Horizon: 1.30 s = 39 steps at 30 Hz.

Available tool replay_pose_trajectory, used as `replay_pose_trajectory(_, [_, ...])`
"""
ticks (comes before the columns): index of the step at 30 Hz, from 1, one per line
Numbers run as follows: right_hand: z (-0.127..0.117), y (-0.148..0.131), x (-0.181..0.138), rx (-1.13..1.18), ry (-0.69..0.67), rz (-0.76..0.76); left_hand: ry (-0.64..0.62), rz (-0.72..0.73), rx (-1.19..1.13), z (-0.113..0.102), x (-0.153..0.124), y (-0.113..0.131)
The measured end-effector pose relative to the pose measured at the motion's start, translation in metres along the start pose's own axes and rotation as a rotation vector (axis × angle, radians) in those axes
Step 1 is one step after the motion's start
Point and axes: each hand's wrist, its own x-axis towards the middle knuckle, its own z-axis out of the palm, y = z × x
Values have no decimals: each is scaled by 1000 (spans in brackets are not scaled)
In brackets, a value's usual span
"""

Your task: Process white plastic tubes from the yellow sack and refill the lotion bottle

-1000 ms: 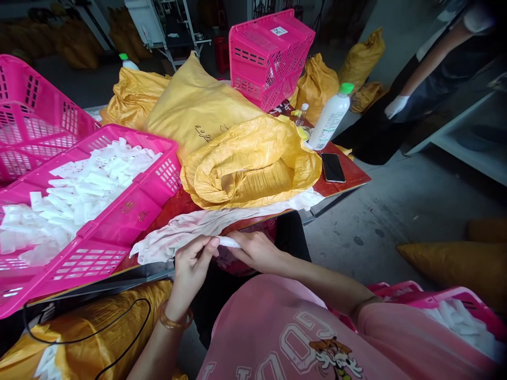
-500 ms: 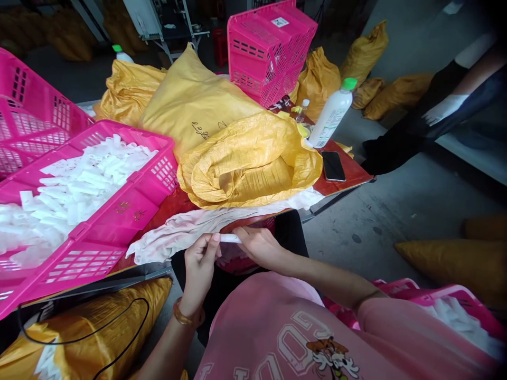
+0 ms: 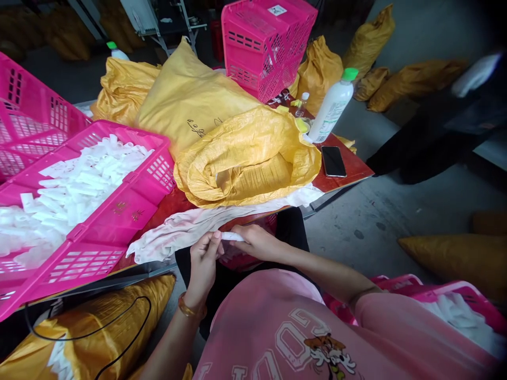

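Between my two hands is a small white plastic tube (image 3: pixel 233 236), held above my lap at the table's front edge. My left hand (image 3: pixel 205 258) pinches its left end between thumb and fingers. Closed around the right end is my right hand (image 3: pixel 257 241), whose fingers hide part of the tube. Just beyond them a crumpled whitish cloth (image 3: pixel 170 235) lies along the table edge. Behind the cloth, a yellow woven sack (image 3: pixel 245 158) gapes with its rim rolled down. To the left, a pink plastic basket (image 3: pixel 134 203) holds many similar white pieces.
A phone (image 3: pixel 333 161) and a white bottle with a green cap (image 3: pixel 332 108) stand at the table's right. Another pink basket (image 3: pixel 265 47) rests behind the full sack (image 3: pixel 190 100). On the right, a basket (image 3: pixel 471 293) holds white pieces. A person in dark clothes (image 3: pixel 443 132) is beyond.
My hands still hold the tube, which now tilts slightly down to the right. My right hand has shifted a little, showing more of the tube. The other person at right has moved.
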Motion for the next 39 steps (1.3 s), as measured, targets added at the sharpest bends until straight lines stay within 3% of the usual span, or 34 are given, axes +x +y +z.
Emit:
replay_pose_trajectory(2, [5, -2, -3, -266, 105, 84, 29, -46, -74, 7, 1, -2])
replay_pose_trajectory(4, [8, -2, -7, -356, 145, 137, 53, -49, -86, 14, 2, -2])
replay_pose_trajectory(6, [9, 0, -9, -201, 128, 95, 59, -17, -49, 16, 0, -3])
replay_pose_trajectory(10, [9, 10, -11, 260, -57, -71, -5, 75, 129, 14, -7, -7])
replay_pose_trajectory(12, [10, 13, -11, 238, -20, -54, -71, 107, 213, 13, -12, -10])
replay_pose_trajectory(16, [14, 22, -14, -57, 104, 65, -262, 83, 302, 6, -20, -13])
replay_pose_trajectory(19, [19, 30, -14, 38, 36, 46, -443, 9, 301, -19, -13, -2])
replay_pose_trajectory(20, [20, 30, -13, 115, -5, 45, -448, 2, 321, -30, -8, 5])
replay_pose_trajectory(21, [22, 30, -11, 177, -39, 58, -388, 24, 351, -40, -2, 13])
replay_pose_trajectory(23, [27, 23, -6, 222, -71, 93, -146, 121, 381, -50, 9, 28])
replay_pose_trajectory(25, [33, 13, -2, 214, -63, 50, 35, 207, 305, -45, 16, 36])
replay_pose_trajectory(27, [40, 4, -2, 203, -55, -55, -62, 177, 185, -29, 19, 35])
replay_pose_trajectory(29, [44, 2, -4, 177, -52, -52, -137, 151, 158, -16, 20, 26])
replay_pose_trajectory(32, [44, 4, -7, 167, -59, 137, 92, 170, 67, -12, 22, 7])
replay_pose_trajectory(33, [43, 4, -6, 187, -56, 155, 110, 156, 19, -14, 22, 3])
replay_pose_trajectory(36, [38, -2, 3, 268, -2, 75, 11, 79, -98, -24, 22, -3])
replay_pose_trajectory(39, [37, -1, 10, 228, 22, 126, 172, 116, -87, -43, 22, -1])
